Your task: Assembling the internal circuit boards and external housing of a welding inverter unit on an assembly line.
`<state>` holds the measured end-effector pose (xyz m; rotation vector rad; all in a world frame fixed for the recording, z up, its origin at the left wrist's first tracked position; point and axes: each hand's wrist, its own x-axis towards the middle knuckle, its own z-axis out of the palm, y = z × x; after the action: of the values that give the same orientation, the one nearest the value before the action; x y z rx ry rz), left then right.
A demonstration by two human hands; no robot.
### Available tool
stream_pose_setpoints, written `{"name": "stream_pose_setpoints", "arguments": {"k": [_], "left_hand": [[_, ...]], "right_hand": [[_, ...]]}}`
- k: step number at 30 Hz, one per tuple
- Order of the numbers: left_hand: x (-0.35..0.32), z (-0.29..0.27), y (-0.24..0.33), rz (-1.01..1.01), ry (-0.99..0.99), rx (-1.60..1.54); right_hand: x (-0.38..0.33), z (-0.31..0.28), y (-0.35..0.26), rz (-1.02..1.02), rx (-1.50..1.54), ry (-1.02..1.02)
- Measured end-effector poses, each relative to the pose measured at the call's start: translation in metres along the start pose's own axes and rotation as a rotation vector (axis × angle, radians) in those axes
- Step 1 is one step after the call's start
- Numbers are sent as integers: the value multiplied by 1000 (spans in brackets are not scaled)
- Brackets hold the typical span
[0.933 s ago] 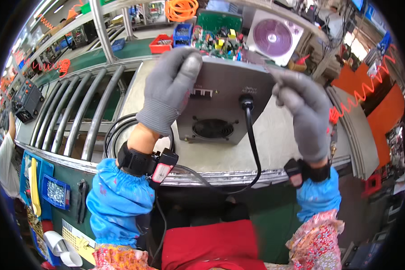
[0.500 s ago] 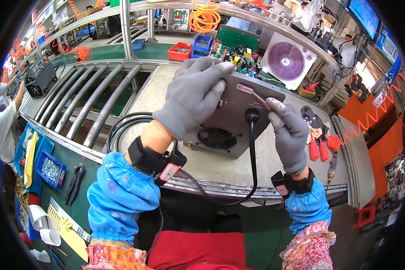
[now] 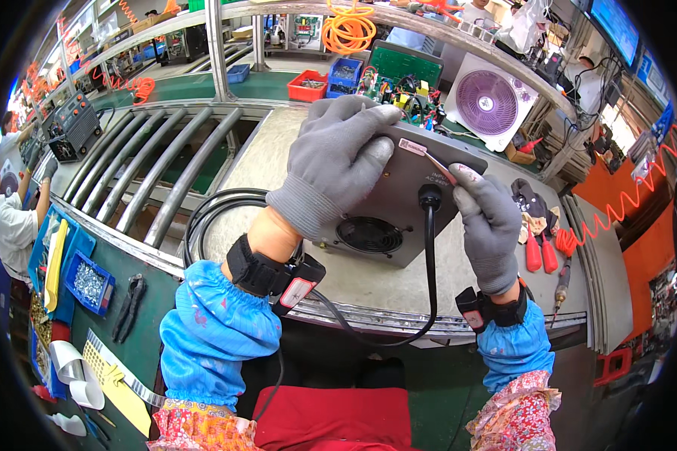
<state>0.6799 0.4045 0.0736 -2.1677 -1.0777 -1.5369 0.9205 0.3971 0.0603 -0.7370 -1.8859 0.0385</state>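
Grey metal box [image 3: 399,203] on the pale workbench [image 3: 278,161], fan grille facing up and a black cable [image 3: 431,248] plugged in beside it. Left hand [image 3: 338,161] in a grey glove, spread flat and pressing on the box's upper left part, grasping nothing. Right hand [image 3: 489,225], also gloved, pinching a small pinkish strip [image 3: 421,150] between thumb and forefinger at the box's top edge. Red-handled screwdrivers [image 3: 541,252] lying just to the right. White fan [image 3: 493,101] standing behind the bench, orange coiled hose [image 3: 350,30] farther back. Steel rollers [image 3: 150,169] to the left.
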Motion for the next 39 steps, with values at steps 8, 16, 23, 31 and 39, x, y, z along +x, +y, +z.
{"name": "stream_pose_setpoints", "arguments": {"k": [8,16,23,31,39], "left_hand": [[0,-2,2,-38,-11,-2],[3,3,6,-94,-2,9],[7,12,5,-127,44,113],[14,22,17,-145,64,400],[-94,-7,40,-222,141,264]], "right_hand": [[2,1,6,-31,30,0],[3,-1,6,-21,4,-23],[4,3,7,-31,26,-4],[-26,-21,-2,164,0,112],[-97,-10,-90,709,409,-291]]}}
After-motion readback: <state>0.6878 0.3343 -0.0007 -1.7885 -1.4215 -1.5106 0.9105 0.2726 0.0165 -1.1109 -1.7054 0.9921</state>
